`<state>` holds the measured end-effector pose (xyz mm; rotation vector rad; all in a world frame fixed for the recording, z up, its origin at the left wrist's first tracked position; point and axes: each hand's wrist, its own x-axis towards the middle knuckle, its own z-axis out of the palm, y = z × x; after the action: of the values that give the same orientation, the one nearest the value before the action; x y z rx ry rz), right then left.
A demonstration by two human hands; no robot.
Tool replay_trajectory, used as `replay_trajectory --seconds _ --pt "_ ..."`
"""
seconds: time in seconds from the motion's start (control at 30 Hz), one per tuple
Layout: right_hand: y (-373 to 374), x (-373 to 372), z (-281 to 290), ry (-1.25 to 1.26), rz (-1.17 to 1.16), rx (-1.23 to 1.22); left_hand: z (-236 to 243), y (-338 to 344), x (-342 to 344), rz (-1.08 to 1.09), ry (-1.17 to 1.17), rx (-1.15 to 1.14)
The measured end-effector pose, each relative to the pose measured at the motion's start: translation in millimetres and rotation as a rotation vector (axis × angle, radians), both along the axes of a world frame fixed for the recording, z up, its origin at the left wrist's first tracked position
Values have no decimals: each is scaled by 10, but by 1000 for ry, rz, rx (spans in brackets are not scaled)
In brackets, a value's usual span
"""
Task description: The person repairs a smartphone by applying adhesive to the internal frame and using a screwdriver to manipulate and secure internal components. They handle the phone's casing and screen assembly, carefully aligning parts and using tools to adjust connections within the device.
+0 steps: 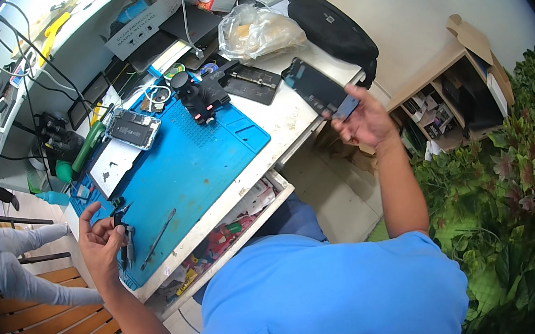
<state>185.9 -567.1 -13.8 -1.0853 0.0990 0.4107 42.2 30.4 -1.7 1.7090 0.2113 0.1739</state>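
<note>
My right hand [366,119] is raised off the right end of the bench, gripping a dark phone screen panel [316,86] by its lower end. My left hand [100,244] is at the left edge of the blue repair mat [194,169], fingers apart, beside small black hand tools [129,245]; whether it touches them is unclear. A thin metal pry tool [158,239] rests on the mat nearby. Farther back lies an opened phone [133,129] with its battery exposed. A black clamp-like stand [192,96] occupies the mat's far side.
Along the back are a clear plastic bag [260,32], a black pouch [334,32] and a dark flat panel [250,82]. Below the bench edge, an open drawer [236,237] holds clutter. A wooden shelf [450,104] and leafy greenery stand right; another person [24,250] is left.
</note>
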Motion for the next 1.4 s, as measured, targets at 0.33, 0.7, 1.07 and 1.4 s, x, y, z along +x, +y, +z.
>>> replay_trajectory --seconds 0.33,0.7,1.07,1.4 --pt "-1082 894 -525 66 -160 -236 256 -170 41 2 -89 -112" --pt "-502 890 -505 -95 -236 -1132 147 -71 -251 87 -43 -101" --pt "1452 644 828 -1239 -12 -1072 -70 -732 -222 -81 -14 154" --pt "2850 2575 498 -1152 60 -1662 31 -576 -173 -32 43 155"
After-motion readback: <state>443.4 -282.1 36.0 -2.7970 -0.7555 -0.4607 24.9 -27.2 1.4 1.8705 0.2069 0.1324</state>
